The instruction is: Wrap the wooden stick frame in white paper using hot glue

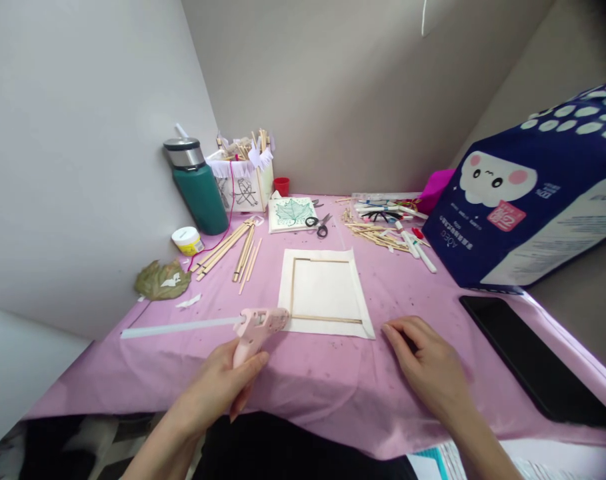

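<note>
My left hand (pixel 227 387) grips the handle of a pink glue gun (pixel 260 327), with a long clear glue stick (pixel 177 327) poking out of its back to the left. The gun's nozzle points right at the lower left corner of a white canvas sheet (pixel 325 290) that has thin wooden sticks laid along its left, top and bottom edges. My right hand (pixel 425 363) rests palm down on the pink tablecloth (pixel 333 380) just right of the sheet's lower right corner, fingers curled and holding nothing that I can see.
Loose wooden sticks (pixel 233 250), a green bottle (pixel 197 183), a small yellow jar (pixel 187 241) and a dried leaf (pixel 161 280) lie at left. Scissors (pixel 320 223), a leaf print (pixel 293 213), markers (pixel 413 243) sit behind. A big blue package (pixel 533 193) and a black phone (pixel 533 360) stand right.
</note>
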Demonstrator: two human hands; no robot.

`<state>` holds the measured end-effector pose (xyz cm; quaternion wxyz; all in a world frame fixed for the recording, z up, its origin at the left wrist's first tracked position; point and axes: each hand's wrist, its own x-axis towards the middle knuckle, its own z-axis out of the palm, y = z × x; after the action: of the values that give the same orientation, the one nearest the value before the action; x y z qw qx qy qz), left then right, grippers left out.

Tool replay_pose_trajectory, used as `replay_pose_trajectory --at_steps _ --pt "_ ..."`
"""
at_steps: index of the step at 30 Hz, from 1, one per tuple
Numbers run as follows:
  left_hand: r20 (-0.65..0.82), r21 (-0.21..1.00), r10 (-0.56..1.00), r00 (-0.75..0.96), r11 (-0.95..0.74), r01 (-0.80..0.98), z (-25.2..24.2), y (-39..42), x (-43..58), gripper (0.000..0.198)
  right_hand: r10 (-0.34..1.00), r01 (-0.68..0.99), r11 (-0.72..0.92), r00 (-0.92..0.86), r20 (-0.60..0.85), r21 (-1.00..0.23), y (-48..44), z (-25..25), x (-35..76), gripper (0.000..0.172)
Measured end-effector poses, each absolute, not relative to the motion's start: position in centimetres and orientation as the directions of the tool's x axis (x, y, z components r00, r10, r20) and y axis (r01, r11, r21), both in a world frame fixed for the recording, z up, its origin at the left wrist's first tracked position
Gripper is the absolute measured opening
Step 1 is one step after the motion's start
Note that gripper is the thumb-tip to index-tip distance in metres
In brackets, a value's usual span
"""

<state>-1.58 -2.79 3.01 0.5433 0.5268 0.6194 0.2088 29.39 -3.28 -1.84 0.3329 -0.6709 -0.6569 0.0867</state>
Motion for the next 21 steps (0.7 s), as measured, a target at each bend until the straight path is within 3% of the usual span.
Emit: replay_pose_trajectory --at_steps 16,21 --pt "-0.468 0.800 0.870 0.154 0.343 0.493 3.0 -2.7 -1.3 0.039 0.939 0.844 0.069 0.125 0.319 -0.533 -3.3 -1.8 29.4 0.025" --pt "-0.433 0.852 0.878 0.205 0.324 0.411 4.1 -2.0 -1.2 0.034 0.943 0.838 0.067 0.124 0.308 -0.541 -3.3 -2.0 29.4 0.026"
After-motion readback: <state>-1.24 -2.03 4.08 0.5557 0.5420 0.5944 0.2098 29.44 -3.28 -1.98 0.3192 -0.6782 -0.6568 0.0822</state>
